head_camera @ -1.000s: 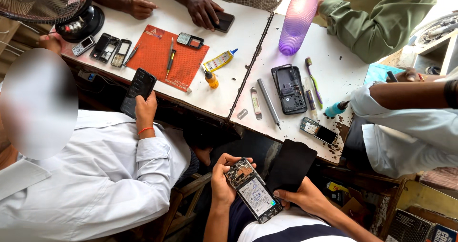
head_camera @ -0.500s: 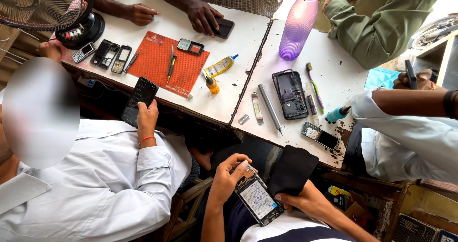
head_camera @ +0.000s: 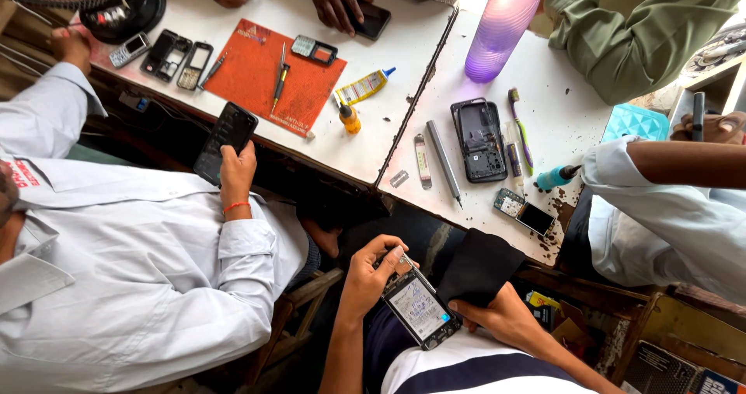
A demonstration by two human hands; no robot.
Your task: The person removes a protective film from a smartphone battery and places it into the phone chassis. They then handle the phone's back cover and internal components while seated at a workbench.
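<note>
In the lower middle of the frame, my left hand (head_camera: pixel 371 279) has its fingers clamped round the top end of an opened phone (head_camera: pixel 420 308), its bare insides facing up. My right hand (head_camera: pixel 497 320) pinches a black cloth (head_camera: pixel 478 266) just beside it. I judge I'm inspecting the board; next calls for a steady grip while I fetch the metal tool (head_camera: pixel 444 161) from the counter (head_camera: pixel 544 106).

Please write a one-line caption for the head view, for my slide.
Left hand holds an opened phone, right hand a black cloth, below a cluttered white table.
</note>
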